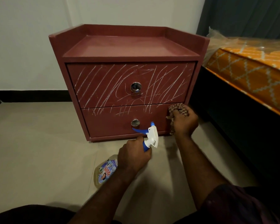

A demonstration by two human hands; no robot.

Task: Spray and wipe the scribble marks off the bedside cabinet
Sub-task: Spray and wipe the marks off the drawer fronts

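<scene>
If the trigger is squeezed now: the spray bottle (107, 170) is tilted with its nozzle (152, 124) aimed at the lower drawer (111, 126) near the lower knob (135, 122). The mist would probably land below most of the scribble marks (94, 84).
Head view, marks: white strokes cover the upper drawer (176, 81) from edge to edge. A thinner band runs along the top of the lower drawer.
Left hand: the left hand (132, 155) is wrapped round the bottle's neck, under the white trigger head. No finger can be seen on the blue trigger (138, 130).
Slip risk: held at the neck, with the full body hanging low over the floor (39, 143), the bottle could twist when pumped.
Right hand: the right hand (185, 122) clutches a bunched checked cloth (179, 109) pressed to the lower drawer's upper right corner.
Wiping risk: a dry, wadded cloth may smear the marks rather than lift them. Runoff could drip onto the floor.
Overspray risk: the nozzle sits just beside the right hand, so mist may wet it. The mattress (249, 70) lies near the bedside cabinet (128, 47) on the right.
Cabinet and hands: the cabinet stands on the floor directly ahead. Both hands are low at its front, and the upper drawer is above them, untouched.
</scene>
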